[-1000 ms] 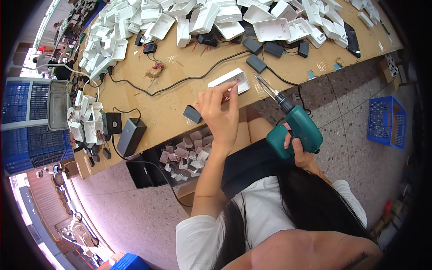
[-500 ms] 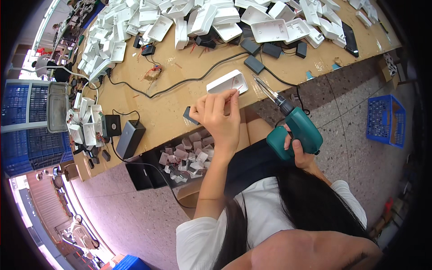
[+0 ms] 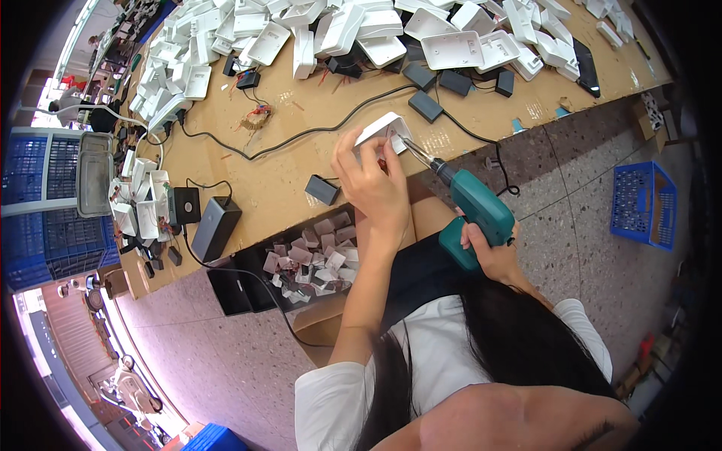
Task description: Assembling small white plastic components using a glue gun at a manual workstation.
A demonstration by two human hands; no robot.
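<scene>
My left hand (image 3: 370, 177) grips a white plastic housing (image 3: 381, 125) at the table's near edge, its fingers bent over the side. The housing is tilted, with its hollow side toward the tool. My right hand (image 3: 492, 259) is wrapped round the handle of a green pistol-shaped soldering gun (image 3: 481, 199). Its metal tip reaches into the housing close to my left fingertips; whether it touches anything there is too small to tell. A bit of red shows beneath my left fingers. Just left of that hand lies a small black box (image 3: 323, 189).
White housings (image 3: 353, 30) are heaped along the table's far side, with black boxes (image 3: 426, 107) in front. A black cable (image 3: 301, 139) crosses the cardboard-topped table (image 3: 278, 177). Below its edge stands a bin of small pale parts (image 3: 320, 255). A blue basket (image 3: 643, 204) stands right.
My right hand has brought the soldering gun left and its tip into the housing. My left hand has tilted the housing and shifted slightly, uncovering more of the small black box.
</scene>
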